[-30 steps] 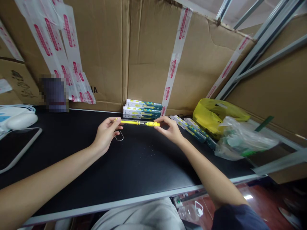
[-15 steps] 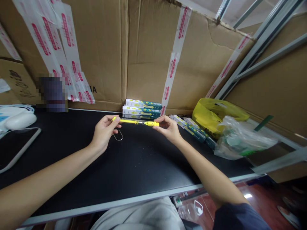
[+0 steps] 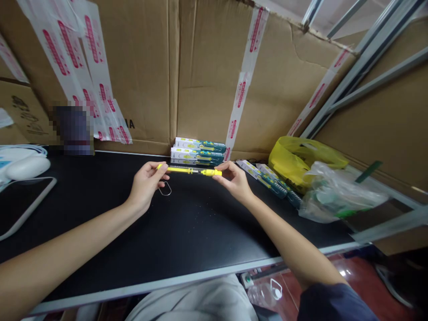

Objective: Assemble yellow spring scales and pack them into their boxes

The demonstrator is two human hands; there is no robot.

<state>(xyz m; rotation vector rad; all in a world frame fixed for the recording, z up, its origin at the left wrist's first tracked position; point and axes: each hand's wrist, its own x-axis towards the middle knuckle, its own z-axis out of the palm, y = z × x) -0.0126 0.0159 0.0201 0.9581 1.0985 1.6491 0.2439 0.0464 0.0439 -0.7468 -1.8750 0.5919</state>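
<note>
A slim yellow pen-like tool [image 3: 179, 170] is held level above the black table, with a short metal shaft showing between its two yellow parts. My left hand [image 3: 144, 183] pinches the left end between thumb and fingers. My right hand [image 3: 236, 179] grips the thicker right end with thumb and fingertips. A bent wire loop [image 3: 165, 189] hangs below my left fingers; whether it joins the tool is hidden. Just behind the tool are stacked slim printed boxes [image 3: 198, 155], white and green with yellow pictures.
More slim boxes [image 3: 265, 178] lie at the right beside a yellow plastic bag [image 3: 284, 158] and a clear plastic bag [image 3: 329, 196]. A phone [image 3: 23, 207] and a white rounded device [image 3: 28, 167] are at the left. Cardboard [image 3: 207, 76] walls the back; a metal frame [image 3: 351, 84] stands right.
Both hands and the yellow tool have stayed practically still. The camera view has shifted very slightly.
</note>
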